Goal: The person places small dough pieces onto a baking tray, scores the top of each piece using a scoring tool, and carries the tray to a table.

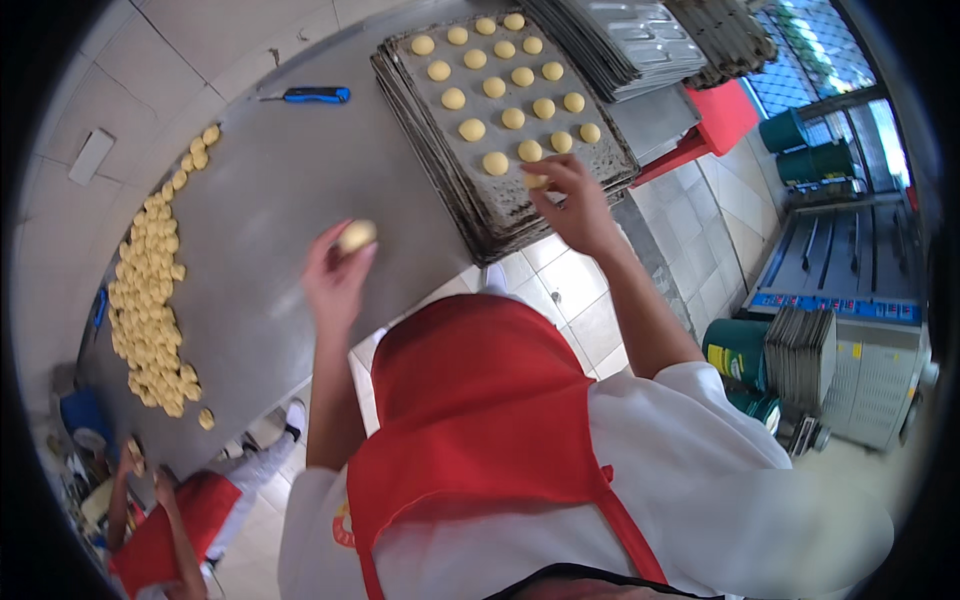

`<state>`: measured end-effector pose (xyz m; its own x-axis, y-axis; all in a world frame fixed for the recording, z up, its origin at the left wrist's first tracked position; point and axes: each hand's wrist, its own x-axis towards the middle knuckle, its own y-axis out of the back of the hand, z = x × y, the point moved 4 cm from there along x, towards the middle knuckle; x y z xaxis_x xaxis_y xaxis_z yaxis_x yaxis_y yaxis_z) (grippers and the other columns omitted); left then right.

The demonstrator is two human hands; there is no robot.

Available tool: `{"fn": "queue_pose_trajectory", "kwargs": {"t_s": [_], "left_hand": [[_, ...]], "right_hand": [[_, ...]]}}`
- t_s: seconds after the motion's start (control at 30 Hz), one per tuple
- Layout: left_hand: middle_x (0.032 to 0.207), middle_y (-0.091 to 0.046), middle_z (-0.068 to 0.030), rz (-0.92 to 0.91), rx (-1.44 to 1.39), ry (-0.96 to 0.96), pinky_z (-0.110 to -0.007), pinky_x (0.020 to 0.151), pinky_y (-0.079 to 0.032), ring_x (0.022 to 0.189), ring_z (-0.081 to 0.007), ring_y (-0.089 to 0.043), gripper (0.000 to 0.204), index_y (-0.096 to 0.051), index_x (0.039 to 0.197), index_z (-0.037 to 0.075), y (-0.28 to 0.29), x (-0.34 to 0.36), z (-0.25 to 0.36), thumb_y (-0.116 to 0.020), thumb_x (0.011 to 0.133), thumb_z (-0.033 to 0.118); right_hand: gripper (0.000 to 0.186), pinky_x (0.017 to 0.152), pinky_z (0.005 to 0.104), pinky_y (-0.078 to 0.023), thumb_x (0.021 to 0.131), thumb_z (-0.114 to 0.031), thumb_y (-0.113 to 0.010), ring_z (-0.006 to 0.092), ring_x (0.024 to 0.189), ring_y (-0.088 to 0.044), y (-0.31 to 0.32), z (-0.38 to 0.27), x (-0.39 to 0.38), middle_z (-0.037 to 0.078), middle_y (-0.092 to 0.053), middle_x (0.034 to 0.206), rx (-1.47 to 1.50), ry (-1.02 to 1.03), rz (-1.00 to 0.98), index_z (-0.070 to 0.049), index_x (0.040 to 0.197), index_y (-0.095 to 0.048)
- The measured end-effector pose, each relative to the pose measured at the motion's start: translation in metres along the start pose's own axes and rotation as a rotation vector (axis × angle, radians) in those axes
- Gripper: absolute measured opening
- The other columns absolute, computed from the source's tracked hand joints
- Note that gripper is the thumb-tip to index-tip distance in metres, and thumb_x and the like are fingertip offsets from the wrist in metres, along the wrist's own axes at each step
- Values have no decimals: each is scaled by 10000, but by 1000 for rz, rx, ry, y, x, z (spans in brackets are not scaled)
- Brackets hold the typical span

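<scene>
Over the steel table, my left hand (335,275) grips a round, pale yellow dough ball (357,236) at its fingertips. My right hand (575,205) is at the near end of a dark baking tray (515,205), its fingers pinched on another dough ball (536,181) that they partly cover. Whether this ball touches the tray I cannot tell. Rows of similar dough balls (494,87) stand spaced apart on the tray, which tops a stack of trays.
A long heap of dough pieces (150,300) lies along the steel table's (270,190) left side. A blue-handled tool (316,95) rests near its far edge. More metal trays (640,45) are stacked at the far right, beside a red stool (715,120). Another person (185,530) works at lower left.
</scene>
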<state>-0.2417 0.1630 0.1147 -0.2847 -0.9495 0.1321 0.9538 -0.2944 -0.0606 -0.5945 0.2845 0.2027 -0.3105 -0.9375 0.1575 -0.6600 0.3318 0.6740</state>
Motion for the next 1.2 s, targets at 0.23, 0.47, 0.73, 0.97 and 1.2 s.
{"fn": "queue_pose_trajectory", "kwargs": {"t_s": [0.23,0.47,0.73,0.97,1.2], "left_hand": [[1051,-738,-100,-311,788,-353,-405,803,-609,926,-287,-740,364,-792,1162,72,-224,25,13,-902,850,225],[1170,-712,-110,-372,931,-189,-431,894,-601,1040,-321,-710,475,-765,1259,81,-246,26,6,-904,845,267],[1312,-674,-194,40,1018,-87,-479,1092,-536,1251,-402,-645,565,-726,1347,59,-78,-2,42,-888,867,311],[1279,-703,-215,618,1244,672,-500,1086,-547,1256,-425,-650,380,-768,1248,52,275,-75,-4,-714,946,276],[1385,-596,-164,559,1540,576,-474,1029,-590,1236,-377,-672,433,-678,1396,129,419,-99,10,-656,969,198]], "right_hand": [[444,942,474,-598,898,-68,-788,399,1112,-712,17,86,13,199,-700,1209,44,24,-218,-52,1334,-702],[420,989,509,-574,869,-63,-793,437,1171,-678,21,106,25,207,-703,1207,21,162,-261,-42,1281,-719],[416,969,454,-625,956,-91,-825,317,1217,-701,77,77,21,188,-665,1371,84,-37,-116,-26,1350,-710],[225,819,352,-565,1057,-92,-730,241,1091,-691,100,83,17,138,-700,1277,-175,157,209,-22,1269,-757],[219,867,354,-601,1002,16,-716,271,1124,-692,-73,-115,7,169,-695,1263,84,375,37,7,1219,-751]]}}
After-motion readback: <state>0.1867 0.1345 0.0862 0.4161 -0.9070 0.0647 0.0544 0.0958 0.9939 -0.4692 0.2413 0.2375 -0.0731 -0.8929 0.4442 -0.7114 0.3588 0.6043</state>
